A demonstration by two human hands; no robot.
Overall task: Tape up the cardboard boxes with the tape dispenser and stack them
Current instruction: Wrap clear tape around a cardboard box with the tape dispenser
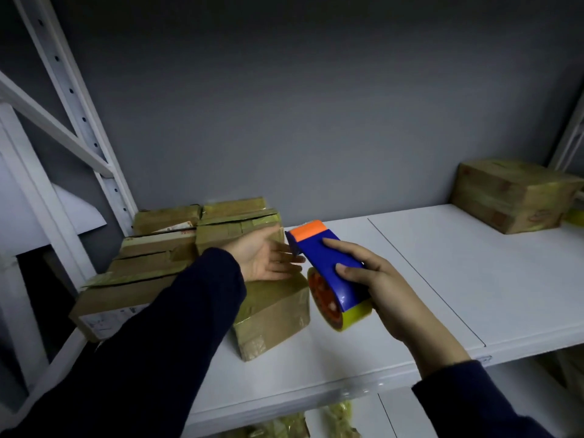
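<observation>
My right hand (376, 279) grips a blue tape dispenser (328, 263) with an orange tip and a yellowish tape roll, held in the air over the white shelf (474, 273). The orange tip points at my left hand (268, 257). That hand is palm up with straight fingers, lying on top of a taped cardboard box (271, 314) at the shelf's front. Behind and left of it, several cardboard boxes (177, 248) sit close together, some with flaps slightly raised.
A stack of two taped boxes (512, 194) stands at the back right of the shelf. White metal rack uprights (82, 121) rise on the left, and a grey wall is behind. More wrapped goods show on the lower shelf (335, 415).
</observation>
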